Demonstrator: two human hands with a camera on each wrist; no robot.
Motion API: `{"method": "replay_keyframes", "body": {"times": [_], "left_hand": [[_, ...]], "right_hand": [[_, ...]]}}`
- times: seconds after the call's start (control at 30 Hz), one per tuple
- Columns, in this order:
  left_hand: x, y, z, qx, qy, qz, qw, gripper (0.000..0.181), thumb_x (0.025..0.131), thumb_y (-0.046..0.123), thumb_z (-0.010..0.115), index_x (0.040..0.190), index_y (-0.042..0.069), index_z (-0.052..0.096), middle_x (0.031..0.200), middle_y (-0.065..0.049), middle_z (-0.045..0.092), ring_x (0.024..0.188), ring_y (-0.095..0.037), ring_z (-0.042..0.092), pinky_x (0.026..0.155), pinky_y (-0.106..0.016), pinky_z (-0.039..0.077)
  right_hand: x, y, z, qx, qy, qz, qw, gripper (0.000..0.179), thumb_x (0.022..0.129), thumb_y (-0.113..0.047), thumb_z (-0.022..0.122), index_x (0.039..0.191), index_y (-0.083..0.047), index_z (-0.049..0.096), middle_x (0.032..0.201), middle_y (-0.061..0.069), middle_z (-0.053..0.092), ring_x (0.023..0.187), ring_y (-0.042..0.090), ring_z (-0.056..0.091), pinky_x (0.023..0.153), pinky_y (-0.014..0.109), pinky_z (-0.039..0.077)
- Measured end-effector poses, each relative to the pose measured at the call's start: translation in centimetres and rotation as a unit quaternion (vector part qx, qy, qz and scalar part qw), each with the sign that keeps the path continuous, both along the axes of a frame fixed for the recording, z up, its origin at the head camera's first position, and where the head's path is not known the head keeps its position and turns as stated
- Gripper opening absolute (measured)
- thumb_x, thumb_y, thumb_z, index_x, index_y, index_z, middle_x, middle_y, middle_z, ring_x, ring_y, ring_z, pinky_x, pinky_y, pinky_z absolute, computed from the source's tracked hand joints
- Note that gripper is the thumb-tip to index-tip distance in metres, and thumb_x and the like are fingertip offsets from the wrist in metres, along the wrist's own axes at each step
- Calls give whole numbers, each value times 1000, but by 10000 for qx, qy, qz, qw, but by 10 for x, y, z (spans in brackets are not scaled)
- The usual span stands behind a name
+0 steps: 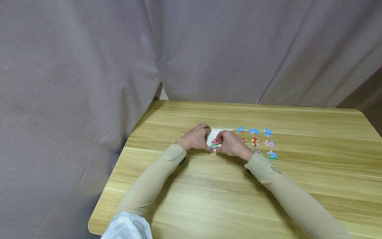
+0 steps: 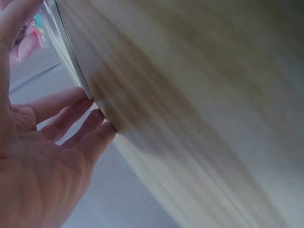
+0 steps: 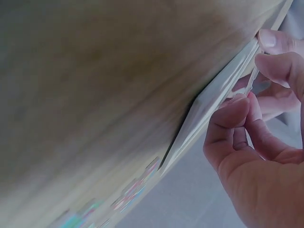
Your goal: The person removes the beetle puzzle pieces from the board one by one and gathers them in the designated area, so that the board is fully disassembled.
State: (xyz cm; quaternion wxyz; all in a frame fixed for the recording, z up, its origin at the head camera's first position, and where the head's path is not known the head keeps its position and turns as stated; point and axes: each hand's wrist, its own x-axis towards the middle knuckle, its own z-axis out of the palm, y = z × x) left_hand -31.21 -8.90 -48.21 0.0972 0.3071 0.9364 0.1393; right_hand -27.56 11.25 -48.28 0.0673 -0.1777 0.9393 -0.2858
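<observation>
A flat white puzzle tray lies on the wooden table between the two hands. My left hand holds it from the left, the thumb at its near edge and the fingers around its far left corner. In the left wrist view, the left fingertips press at the tray's corner, down on the table. Between thumb and fingertips, my right hand pinches a thin jigsaw puzzle piece, tilted up over the tray. A colourful patch of puzzle shows at the tray's near left corner, partly covered by the right hand.
Several loose puzzle pieces lie in rough rows to the right of the tray, some behind the right hand and wrist. The wooden table runs back to a grey curtain, which also hangs along its left side.
</observation>
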Motion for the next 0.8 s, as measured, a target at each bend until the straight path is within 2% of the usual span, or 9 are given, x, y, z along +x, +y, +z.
{"method": "replay_keyframes", "body": {"times": [0.27, 0.57, 0.8], "left_hand": [[1, 0, 1, -62, -58, 51, 10000, 90, 82, 54, 94, 150, 6, 61, 163, -3, 51, 153, -23, 47, 131, -34, 43], [0, -1, 0, -85, -125, 62, 9999, 94, 83, 57, 92, 155, 7, 58, 166, -3, 49, 154, -23, 46, 132, -35, 42], [-1, -5, 1, -165, -170, 54, 9997, 94, 84, 57, 91, 156, 7, 57, 167, -3, 47, 156, -24, 44, 133, -36, 42]], "right_hand": [[5, 23, 1, -376, -166, -59, 9991, 24, 81, -5, 81, 101, 1, 71, 92, 10, 69, 82, 17, 61, 76, 27, 51], [17, 49, 3, -419, 19, -140, 9990, 23, 81, -3, 83, 100, 2, 71, 89, 9, 67, 82, 16, 59, 70, 21, 48], [24, 72, 2, -493, -32, -262, 9984, 24, 79, 0, 82, 100, 3, 71, 88, 8, 67, 81, 16, 59, 69, 19, 49]]}}
